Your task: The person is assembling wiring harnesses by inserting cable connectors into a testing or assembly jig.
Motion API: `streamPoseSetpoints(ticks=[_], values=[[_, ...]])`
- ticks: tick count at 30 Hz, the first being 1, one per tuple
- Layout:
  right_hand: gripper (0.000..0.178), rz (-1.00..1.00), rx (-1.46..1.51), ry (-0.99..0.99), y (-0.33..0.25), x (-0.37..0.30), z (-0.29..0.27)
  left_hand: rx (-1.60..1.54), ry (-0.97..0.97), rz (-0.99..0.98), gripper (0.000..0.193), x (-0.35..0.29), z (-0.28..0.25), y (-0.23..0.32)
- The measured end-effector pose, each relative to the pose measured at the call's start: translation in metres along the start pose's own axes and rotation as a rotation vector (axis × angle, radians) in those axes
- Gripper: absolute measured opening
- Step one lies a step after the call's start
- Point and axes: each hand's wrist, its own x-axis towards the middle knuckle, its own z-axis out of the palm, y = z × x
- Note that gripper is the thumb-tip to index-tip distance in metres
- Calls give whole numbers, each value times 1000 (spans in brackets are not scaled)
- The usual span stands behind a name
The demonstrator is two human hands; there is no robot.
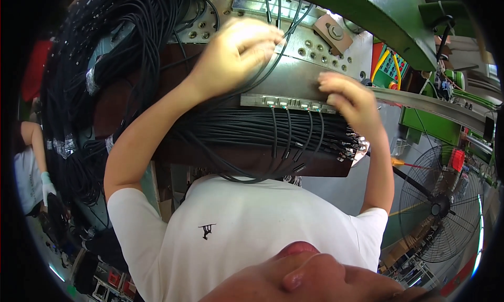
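My left hand (244,50), slightly blurred, is over the metal plate, thumb and fingers apart. Its fingertips lie beside several black cables (294,26) that hang from the upper metal fixture (257,1); whether they touch is unclear. My right hand (353,100) hovers at the right end of a slotted metal bar (252,100), fingers curled loosely with a gap to the thumb and nothing visible between them. White connectors (284,104) sit in the bar, their black cables hanging downward. Below runs a thick bundle of black cables (241,126) with metallic ends (352,147) to the right.
Large coils of black cable (126,34) crowd the left. A bolted brown block (333,33) sits on the perforated plate (310,50) under a green machine beam (378,13). A floor fan (440,203) stands at right. Another person's gloved hand (48,186) is at far left.
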Motion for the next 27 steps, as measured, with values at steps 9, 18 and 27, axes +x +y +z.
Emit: streamPoseSetpoints(ticks=[9,18,27], values=[[29,309,-272,475,59,164,-13,-1155,-39,-920,36,61,53,1],[37,65,145,536,8,105,24,-1230,-44,-1035,36,11,0,79],[34,-53,-296,379,26,68,30,-1364,272,-793,35,-74,-95,93]])
